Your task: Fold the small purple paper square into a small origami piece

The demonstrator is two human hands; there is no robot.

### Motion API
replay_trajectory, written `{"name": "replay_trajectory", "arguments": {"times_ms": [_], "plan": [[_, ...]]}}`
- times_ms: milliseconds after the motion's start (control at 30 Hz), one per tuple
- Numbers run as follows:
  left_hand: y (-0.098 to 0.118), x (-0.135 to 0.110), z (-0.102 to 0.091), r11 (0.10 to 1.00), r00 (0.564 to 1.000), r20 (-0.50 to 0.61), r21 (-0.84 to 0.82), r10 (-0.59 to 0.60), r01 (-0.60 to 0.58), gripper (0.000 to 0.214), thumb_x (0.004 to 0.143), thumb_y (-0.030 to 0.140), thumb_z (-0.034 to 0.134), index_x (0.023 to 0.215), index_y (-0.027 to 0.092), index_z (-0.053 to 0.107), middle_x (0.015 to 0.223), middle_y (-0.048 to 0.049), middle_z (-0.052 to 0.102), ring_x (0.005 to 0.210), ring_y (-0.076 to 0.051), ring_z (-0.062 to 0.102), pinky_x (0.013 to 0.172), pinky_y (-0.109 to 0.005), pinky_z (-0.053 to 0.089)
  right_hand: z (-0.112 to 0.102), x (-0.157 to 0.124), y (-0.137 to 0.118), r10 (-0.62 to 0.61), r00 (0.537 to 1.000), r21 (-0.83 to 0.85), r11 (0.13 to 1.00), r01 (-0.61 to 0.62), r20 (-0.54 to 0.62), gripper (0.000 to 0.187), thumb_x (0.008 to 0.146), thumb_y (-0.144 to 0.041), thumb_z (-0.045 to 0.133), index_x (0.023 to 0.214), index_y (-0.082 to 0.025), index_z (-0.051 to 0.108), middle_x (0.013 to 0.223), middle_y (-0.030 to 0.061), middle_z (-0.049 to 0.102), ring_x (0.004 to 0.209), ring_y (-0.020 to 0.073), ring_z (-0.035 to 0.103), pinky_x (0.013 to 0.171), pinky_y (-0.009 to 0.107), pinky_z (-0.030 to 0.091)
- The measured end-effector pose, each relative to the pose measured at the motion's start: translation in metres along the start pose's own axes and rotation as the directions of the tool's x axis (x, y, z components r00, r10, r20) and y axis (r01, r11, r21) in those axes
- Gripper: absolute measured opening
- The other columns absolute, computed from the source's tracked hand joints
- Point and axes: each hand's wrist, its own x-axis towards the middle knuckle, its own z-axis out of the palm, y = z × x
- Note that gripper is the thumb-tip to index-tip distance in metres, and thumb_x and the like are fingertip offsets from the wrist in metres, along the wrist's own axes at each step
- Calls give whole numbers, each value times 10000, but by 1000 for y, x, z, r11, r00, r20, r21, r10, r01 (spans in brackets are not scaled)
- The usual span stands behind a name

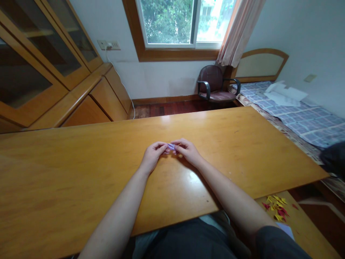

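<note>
A small folded piece of purple paper is held between my two hands, just above the wooden table. My left hand pinches its left end between thumb and fingers. On the other side, my right hand grips the right end the same way. Fingertips cover much of the paper, so its full folded shape is hidden.
Right of my lap, a lower wooden surface bears several small yellow and red folded papers and a purple sheet. Beyond the table are a chair, a bed and a cabinet.
</note>
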Motion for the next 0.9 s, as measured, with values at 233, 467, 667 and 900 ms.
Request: {"name": "replay_trajectory", "arguments": {"times_ms": [233,467,667,900], "plan": [[-1,1,-1,1000,1000,-5,-16,15,-15,343,696,419,812,872,152,688,758,-30,721,715,-157,673,709,-262,532,2,-1,-3,19,1000,-31,999,-19,6,264,817,-365,675,1002,-184,726,933,42,688,681,127,654,652,275,540],[-3,1,-1,997,999,40,63,36,-38,336,695,402,813,880,158,676,783,-19,715,729,-154,662,709,-255,507,3,0,-3,38,999,-8,999,-38,-10,288,828,-395,677,1013,-178,716,890,40,704,680,130,660,650,266,541],[-2,1,0,996,999,12,70,47,-48,293,732,409,764,851,158,672,705,-5,687,670,-140,633,668,-243,486,2,-1,-2,8,1000,-19,1000,-7,11,276,824,-375,679,1025,-193,730,943,40,691,699,131,657,675,277,547],[4,-2,5,997,998,-15,54,53,-52,268,721,387,747,820,161,641,669,19,645,618,-122,599,613,-222,458,3,-2,-2,14,999,14,1000,-15,46,283,819,-341,681,1053,-187,721,930,40,705,721,140,661,700,290,552]]}}
